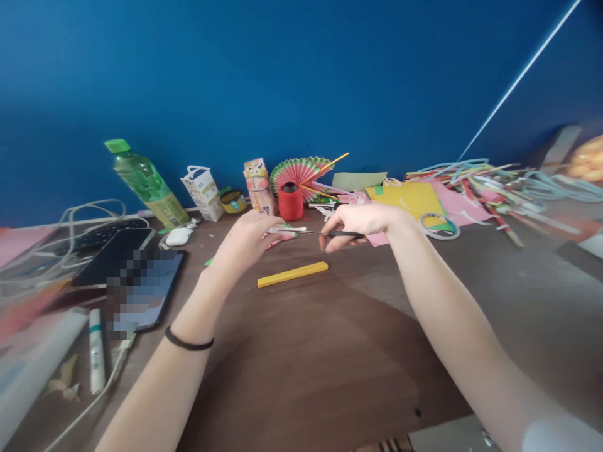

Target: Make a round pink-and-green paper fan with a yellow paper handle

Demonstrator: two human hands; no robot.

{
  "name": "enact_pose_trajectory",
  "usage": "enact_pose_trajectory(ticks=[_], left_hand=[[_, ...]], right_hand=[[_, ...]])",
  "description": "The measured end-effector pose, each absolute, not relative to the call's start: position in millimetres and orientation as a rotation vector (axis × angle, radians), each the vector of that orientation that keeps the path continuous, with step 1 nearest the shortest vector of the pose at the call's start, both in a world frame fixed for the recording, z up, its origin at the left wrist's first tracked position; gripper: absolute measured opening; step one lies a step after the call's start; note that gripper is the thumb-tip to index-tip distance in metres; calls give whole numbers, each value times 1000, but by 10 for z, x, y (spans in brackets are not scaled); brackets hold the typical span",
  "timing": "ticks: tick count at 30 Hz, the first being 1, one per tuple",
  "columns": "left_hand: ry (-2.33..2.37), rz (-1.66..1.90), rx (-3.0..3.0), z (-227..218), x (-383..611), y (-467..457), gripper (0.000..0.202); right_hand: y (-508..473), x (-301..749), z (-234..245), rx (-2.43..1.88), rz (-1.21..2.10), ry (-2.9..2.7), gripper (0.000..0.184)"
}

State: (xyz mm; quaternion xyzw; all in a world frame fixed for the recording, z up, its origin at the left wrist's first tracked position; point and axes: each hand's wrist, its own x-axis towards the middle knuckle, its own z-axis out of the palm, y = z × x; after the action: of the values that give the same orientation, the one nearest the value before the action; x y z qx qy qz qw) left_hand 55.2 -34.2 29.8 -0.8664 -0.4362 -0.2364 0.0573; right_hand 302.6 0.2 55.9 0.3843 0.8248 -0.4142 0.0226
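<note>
My right hand [360,223] is closed round the black handles of a pair of scissors [311,232], whose blades point left. My left hand [247,237] is closed on a small pink and green folded paper piece [285,231] right at the blade tips. Both hands hover over a brown wooden table [330,351]. A yellow folded paper strip [293,274] lies flat on the table just below the hands. A black band circles my left wrist.
Along the blue wall stand a green bottle [144,182], a milk carton [203,191], a small printed carton [258,185], a red thread spool [291,201] and a pink-green paper fan [299,171]. Coloured paper sheets and strips [471,188] pile up right; a tape roll [440,226], phones [141,289], cables and glue stick [97,351] lie left.
</note>
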Motion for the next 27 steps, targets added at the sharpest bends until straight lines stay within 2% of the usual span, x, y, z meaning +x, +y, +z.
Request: enact_pose_trajectory(ticks=[10, 21, 27], left_hand=[[-1447, -632, -2737, 292, 577, -352, 25], [-1451, -765, -2735, 335, 566, -353, 24], [-1663, -882, -2461, 460, 344, -354, 16]], right_hand=[[-64, 2997, 685, 1233, -1094, 2480, 51], [-110, 2991, 728, 1294, -1050, 2507, 43], [-53, 3044, 640, 1620, -876, 2281, 31]])
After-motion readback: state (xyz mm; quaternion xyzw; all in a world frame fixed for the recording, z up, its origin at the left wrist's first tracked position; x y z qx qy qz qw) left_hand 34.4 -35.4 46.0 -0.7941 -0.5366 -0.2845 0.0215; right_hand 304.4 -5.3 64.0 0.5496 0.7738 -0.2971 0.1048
